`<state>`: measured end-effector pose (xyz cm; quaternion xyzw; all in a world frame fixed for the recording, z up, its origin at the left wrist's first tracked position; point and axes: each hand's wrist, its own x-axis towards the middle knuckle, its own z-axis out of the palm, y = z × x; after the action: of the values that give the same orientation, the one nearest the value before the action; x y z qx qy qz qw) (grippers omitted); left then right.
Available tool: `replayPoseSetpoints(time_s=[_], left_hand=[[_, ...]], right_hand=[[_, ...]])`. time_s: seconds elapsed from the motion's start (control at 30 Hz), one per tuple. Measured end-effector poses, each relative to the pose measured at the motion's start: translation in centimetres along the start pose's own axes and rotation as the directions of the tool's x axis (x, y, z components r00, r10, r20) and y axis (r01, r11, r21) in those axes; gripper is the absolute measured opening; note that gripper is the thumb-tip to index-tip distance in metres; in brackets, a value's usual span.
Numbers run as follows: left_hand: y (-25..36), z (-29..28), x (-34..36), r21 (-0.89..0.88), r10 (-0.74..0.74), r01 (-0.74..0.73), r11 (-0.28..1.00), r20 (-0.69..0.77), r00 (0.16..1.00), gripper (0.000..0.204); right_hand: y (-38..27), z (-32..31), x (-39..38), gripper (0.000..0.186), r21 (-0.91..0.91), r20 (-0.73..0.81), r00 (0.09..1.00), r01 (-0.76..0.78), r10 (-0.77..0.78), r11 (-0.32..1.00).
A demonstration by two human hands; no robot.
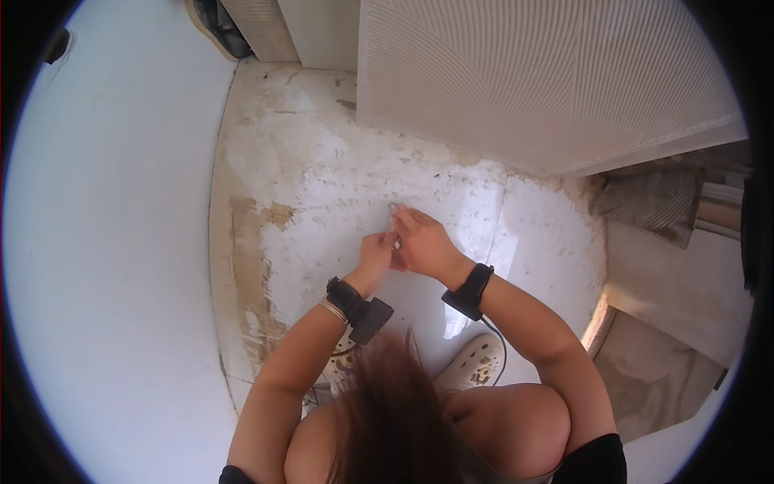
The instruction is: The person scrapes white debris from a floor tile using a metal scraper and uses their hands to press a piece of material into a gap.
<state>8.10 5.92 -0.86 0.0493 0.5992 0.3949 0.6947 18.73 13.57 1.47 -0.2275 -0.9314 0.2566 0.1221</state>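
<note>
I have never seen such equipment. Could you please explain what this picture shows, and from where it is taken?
There is no robot here, only a person's bare left hand and right hand, each with a black device strapped at the wrist. The camera is worn on the head and looks down, so hair and forearms show below. Its fisheye lens bends straight edges. The hands are close together over a floor with white and brown patches. Something small and pale shows at the fingers, mostly hidden, so I cannot name it. Ahead on the right is a ridged panel; below is a cream clog.
</note>
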Motion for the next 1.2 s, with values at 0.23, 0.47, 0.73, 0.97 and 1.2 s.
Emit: replayPoseSetpoints(time_s=[0.23,0.47,0.73,0.97,1.2], left_hand=[[4.0,0.4,3.0,-0.103,0.086,-0.086,0.991,-0.011,0.996,0.044],[0.6,1.1,-1.3,-0.072,-0.089,0.096,0.993,0.088,0.992,0.047],[2.7,-1.0,1.3,-0.171,0.122,-0.136,0.976,-0.09,0.988,0.035],[3.3,-3.1,1.0,-0.172,0.149,-0.184,0.968,-0.201,0.968,0.034],[1.7,-4.1,2.0,-0.042,0.271,-0.29,0.956,-0.251,0.929,0.037]], right_hand=[[2.9,-2.2,5.2,0.032,-0.049,0.254,0.961,-0.099,0.108,0.994],[-0.4,-3.0,1.7,0.033,-0.015,0.499,0.862,-0.096,0.091,0.995],[-0.3,-0.9,5.4,0.043,-0.079,0.239,0.967,-0.074,0.091,0.994],[-2.8,1.5,6.5,0.031,-0.04,0.093,0.97,-0.222,0.225,0.974],[-3.8,2.1,7.2,0.032,-0.035,0.076,0.966,-0.246,0.248,0.969]])
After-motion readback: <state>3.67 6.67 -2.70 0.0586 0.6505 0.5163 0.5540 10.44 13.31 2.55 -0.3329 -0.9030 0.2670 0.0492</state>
